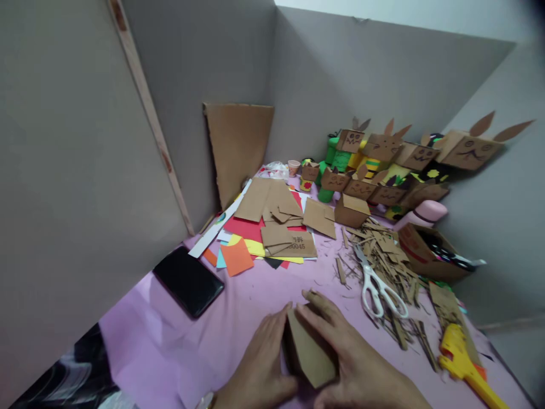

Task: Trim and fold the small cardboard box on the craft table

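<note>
Both hands sit at the near edge of the desk (204, 341), which is covered in a pink cloth. The left hand (259, 363) and the right hand (361, 363) press from either side against a folded cardboard piece (309, 349); fingers are extended and laid flat on its faces, gripping it between them rather than curled into fists. The piece stands on the cloth as a small box-like fold, directly between the two hands.

Right of the hands: white-handled scissors (377, 287) lying on a heap of cardboard strips (392, 255). A yellow glue gun (464, 360) lies at the near right edge. An open cardboard box (426, 253) holding dark items sits behind the strips.

Left of the hands: a black phone (188, 280), face up, well apart from the fold.

Centre: flat cardboard sheets (276, 213) stacked over coloured paper (238, 255).

Back right: a row of cardboard figures (383, 165) with drawn faces and pointed ears, set against the grey partition. A large cardboard panel (236, 147) leans upright in the corner.
</note>
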`<state>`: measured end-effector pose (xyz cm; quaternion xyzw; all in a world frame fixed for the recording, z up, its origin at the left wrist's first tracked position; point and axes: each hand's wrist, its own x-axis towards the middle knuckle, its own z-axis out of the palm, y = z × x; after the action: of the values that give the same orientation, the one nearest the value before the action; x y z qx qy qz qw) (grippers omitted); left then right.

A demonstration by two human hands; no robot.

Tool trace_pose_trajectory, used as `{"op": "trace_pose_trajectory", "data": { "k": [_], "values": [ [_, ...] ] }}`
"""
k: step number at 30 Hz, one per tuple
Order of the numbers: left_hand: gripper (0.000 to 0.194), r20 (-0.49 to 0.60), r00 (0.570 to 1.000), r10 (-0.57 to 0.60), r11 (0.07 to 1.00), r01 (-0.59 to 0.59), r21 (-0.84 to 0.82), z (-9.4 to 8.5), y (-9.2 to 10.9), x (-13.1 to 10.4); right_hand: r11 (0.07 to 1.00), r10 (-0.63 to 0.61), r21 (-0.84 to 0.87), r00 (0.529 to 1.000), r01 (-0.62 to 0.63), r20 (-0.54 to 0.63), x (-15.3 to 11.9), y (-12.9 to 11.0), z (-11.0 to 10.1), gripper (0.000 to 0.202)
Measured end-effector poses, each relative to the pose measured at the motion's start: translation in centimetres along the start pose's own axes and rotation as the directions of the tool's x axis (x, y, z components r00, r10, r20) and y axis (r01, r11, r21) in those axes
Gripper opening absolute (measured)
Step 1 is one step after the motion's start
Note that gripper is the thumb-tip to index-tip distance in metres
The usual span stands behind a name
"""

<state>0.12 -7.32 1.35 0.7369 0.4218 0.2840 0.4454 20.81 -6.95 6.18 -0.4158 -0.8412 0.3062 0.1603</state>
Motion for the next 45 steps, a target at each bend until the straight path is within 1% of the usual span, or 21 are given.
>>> {"op": "trace_pose_trajectory", "data": {
  "k": [2, 3, 5, 7, 8, 9, 11, 14, 16, 18, 21, 23, 27, 30, 31, 35, 37, 38, 40, 43, 45],
  "values": [
    [0.088, -0.017, 1.000, -0.012, 1.000, 0.012, 0.012, 0.0, -0.2, 0.0, 0.992, 0.069, 0.118, 0.969, -0.042, -0.238, -0.9, 1.2, -0.3, 0.096],
    [0.087, -0.017, 1.000, -0.017, 1.000, 0.018, 0.020, -0.1, -0.3, 0.1, 0.986, 0.140, 0.135, 0.917, -0.096, -0.373, -1.5, 2.0, -0.4, 0.084],
    [0.086, -0.006, 1.000, -0.028, 0.999, 0.028, 0.029, -0.1, -0.4, 0.2, 0.954, 0.291, 0.115, 0.762, -0.277, -0.579, -2.6, 3.8, -0.8, 0.064],
    [0.086, -0.006, 0.999, -0.037, 0.999, 0.038, 0.032, -0.2, -0.3, 0.3, 0.894, 0.389, 0.106, 0.636, -0.435, -0.666, -3.7, 5.4, -1.1, 0.058],
    [0.086, -0.014, 0.999, -0.046, 0.998, 0.047, 0.037, -0.2, -0.2, 0.4, 0.870, 0.421, 0.114, 0.603, -0.479, -0.678, -4.2, 6.0, -1.2, 0.056],
    [0.086, -0.024, 0.998, -0.057, 0.997, 0.058, 0.044, -0.2, -0.1, 0.5, 0.858, 0.446, 0.133, 0.591, -0.497, -0.672, -4.6, 6.3, -1.0, 0.054],
    [0.084, -0.020, 0.997, -0.076, 0.996, 0.077, 0.054, -0.3, 0.0, 0.6, 0.852, 0.487, 0.181, 0.619, -0.491, -0.616, -5.1, 6.1, -0.3, 0.044],
    [0.083, 0.001, 0.995, -0.096, 0.995, 0.096, 0.040, -0.3, 0.1, 0.8, 0.875, 0.484, 0.246, 0.751, -0.417, -0.449, -4.9, 4.3, 1.7, 0.033],
    [0.084, 0.003, 0.995, -0.101, 0.994, 0.101, 0.041, -0.4, 0.0, 0.8, 0.888, 0.456, 0.258, 0.807, -0.381, -0.376, -4.5, 2.9, 3.1, 0.044],
    [0.084, -0.009, 0.996, -0.090, 0.995, 0.090, 0.046, -0.5, -0.1, 0.7, 0.876, 0.470, 0.268, 0.832, -0.400, -0.295, -4.0, 1.7, 4.3, 0.070],
    [0.083, -0.035, 0.997, -0.064, 0.997, 0.066, 0.051, -0.3, -0.2, 0.5, 0.823, 0.540, 0.329, 0.817, -0.463, -0.202, -3.3, 0.5, 5.8, 0.106],
    [0.084, -0.079, 0.995, -0.066, 0.993, 0.074, 0.095, 0.3, -0.2, 0.3, 0.807, 0.559, 0.369, 0.797, -0.461, -0.227, -2.8, 0.1, 6.4, 0.117],
    [0.086, -0.224, 0.974, -0.034, 0.970, 0.086, 0.229, 2.8, -1.2, -0.2, 0.788, 0.566, 0.463, 0.772, -0.406, -0.287, -2.7, 0.7, 5.8, 0.118],
    [0.093, -0.265, 0.964, -0.003, 0.976, 0.061, 0.209, 4.7, -2.5, -0.7, 0.751, 0.544, 0.578, 0.795, -0.318, -0.269, -3.8, 1.7, 4.0, 0.118],
    [0.095, -0.251, 0.968, 0.007, 0.983, 0.039, 0.178, 5.1, -2.8, -0.8, 0.732, 0.537, 0.623, 0.797, -0.277, -0.276, -4.3, 2.0, 3.6, 0.121],
    [0.099, -0.077, 0.997, 0.000, 1.000, 0.002, 0.023, 5.1, -3.0, -1.1, 0.676, 0.579, 0.721, 0.716, -0.152, -0.391, -5.8, 2.6, 3.7, 0.134],
    [0.098, 0.036, 0.999, -0.016, 1.000, 0.016, 0.004, 4.1, -2.1, -0.7, 0.679, 0.609, 0.710, 0.682, -0.185, -0.405, -6.2, 2.8, 4.4, 0.118],
    [0.097, 0.048, 0.999, -0.016, 1.000, 0.016, 0.014, 3.5, -1.4, -0.3, 0.688, 0.616, 0.694, 0.676, -0.211, -0.405, -6.2, 2.9, 4.7, 0.106],
    [0.092, 0.063, 0.998, 0.026, 0.999, -0.028, 0.035, 2.3, -0.1, 0.5, 0.716, 0.605, 0.655, 0.683, -0.241, -0.409, -6.3, 3.2, 4.9, 0.090],
    [0.099, 0.127, 0.992, 0.009, 0.996, -0.020, 0.084, 1.4, 1.1, 1.6, 0.755, 0.543, 0.624, 0.725, -0.201, -0.424, -6.5, 3.9, 4.8, 0.097],
    [0.106, 0.167, 0.986, -0.016, 0.995, -0.001, 0.099, 1.5, 1.2, 2.2, 0.770, 0.517, 0.610, 0.745, -0.189, -0.421, -6.7, 4.2, 5.0, 0.103]
  ]
}}
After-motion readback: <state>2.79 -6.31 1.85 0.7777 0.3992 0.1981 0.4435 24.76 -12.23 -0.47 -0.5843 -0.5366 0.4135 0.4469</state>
